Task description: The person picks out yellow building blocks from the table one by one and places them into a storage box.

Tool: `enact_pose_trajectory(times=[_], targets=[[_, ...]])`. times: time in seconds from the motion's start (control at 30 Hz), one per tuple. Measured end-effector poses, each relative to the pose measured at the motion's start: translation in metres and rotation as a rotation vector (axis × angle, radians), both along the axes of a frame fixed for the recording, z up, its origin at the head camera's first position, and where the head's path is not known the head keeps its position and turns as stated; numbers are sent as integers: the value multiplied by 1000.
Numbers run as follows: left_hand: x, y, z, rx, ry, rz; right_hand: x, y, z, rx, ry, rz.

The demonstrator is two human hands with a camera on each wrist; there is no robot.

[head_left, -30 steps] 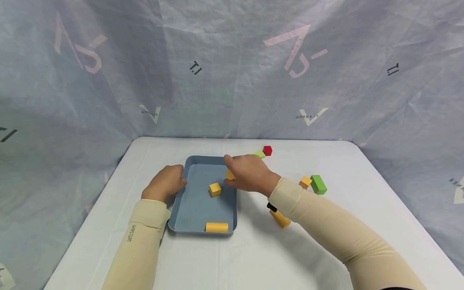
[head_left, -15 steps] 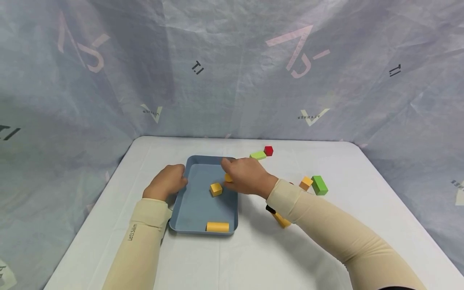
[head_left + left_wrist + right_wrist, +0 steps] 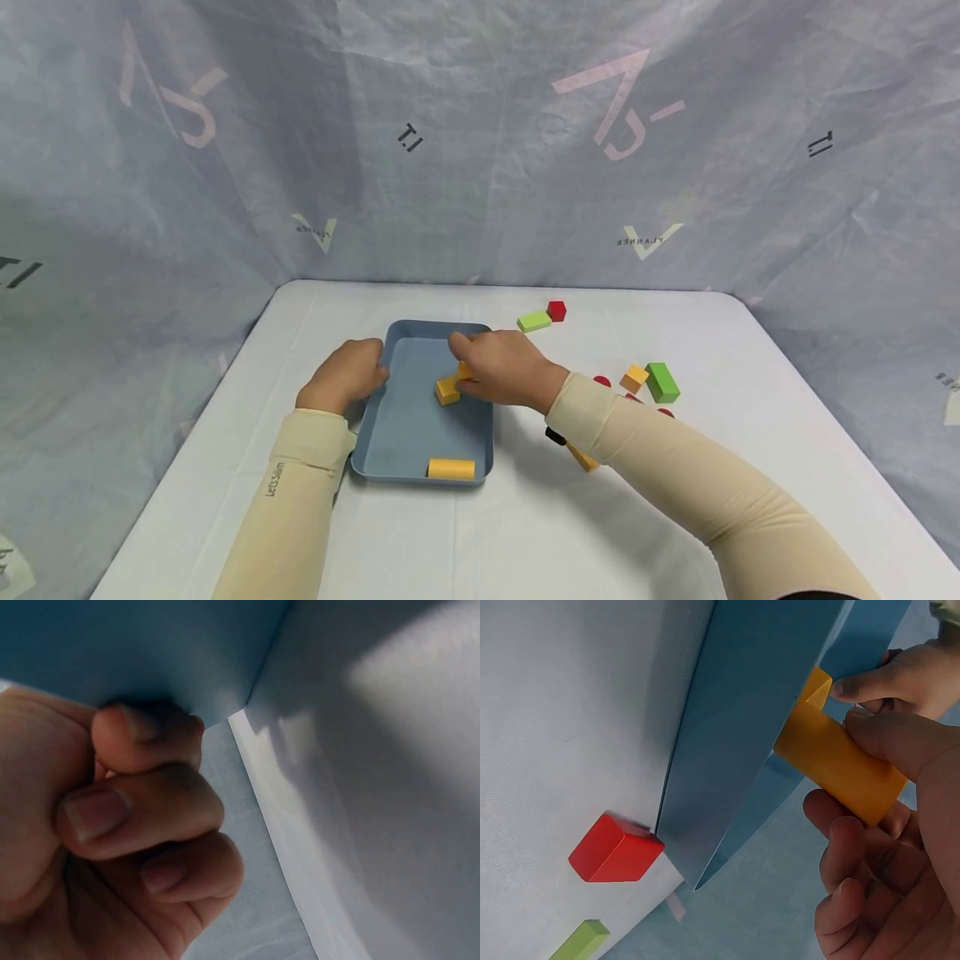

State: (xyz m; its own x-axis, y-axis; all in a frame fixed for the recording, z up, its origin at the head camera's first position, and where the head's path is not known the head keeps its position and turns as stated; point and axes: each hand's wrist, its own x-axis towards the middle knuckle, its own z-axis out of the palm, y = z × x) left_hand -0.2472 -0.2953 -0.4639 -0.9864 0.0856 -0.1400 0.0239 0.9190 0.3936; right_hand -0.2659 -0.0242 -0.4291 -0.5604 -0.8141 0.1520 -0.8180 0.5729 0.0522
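Observation:
My left hand (image 3: 341, 375) grips the left rim of the blue-grey tray (image 3: 408, 429), its fingers curled at the wall in the left wrist view. In my right hand (image 3: 510, 367), over the tray's right side, a yellow cylinder block (image 3: 844, 761) is pinched between thumb and fingers. Most of that block is hidden by the hand in the head view. Just left of it, a yellow cube (image 3: 447, 391) sits on the tray floor, overlapped by the held block in this view. Another yellow cylinder (image 3: 451, 469) lies along the tray's front wall.
Behind the right hand lie a light green block (image 3: 534, 321) and a red block (image 3: 557, 311). To the right are an orange cube (image 3: 634, 378), a green block (image 3: 663, 382) and several red pieces, partly covered by the sleeve. A yellow block (image 3: 583, 457) shows below the right wrist.
My right hand has moved left and slightly nearer with the yellow cylinder, bringing it up to the cube. More of the light green block and the red pieces now shows. The left hand stays at the rim.

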Motion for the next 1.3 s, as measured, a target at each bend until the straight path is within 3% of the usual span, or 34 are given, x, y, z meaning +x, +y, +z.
enact_pose_trajectory(times=[0.73, 1.3], targets=[[-2, -1, -2, 6, 11, -2, 6, -11, -4, -20, -69, 53], [-4, -2, -4, 7, -5, -4, -1, -23, -7, 21, -63, 42]])
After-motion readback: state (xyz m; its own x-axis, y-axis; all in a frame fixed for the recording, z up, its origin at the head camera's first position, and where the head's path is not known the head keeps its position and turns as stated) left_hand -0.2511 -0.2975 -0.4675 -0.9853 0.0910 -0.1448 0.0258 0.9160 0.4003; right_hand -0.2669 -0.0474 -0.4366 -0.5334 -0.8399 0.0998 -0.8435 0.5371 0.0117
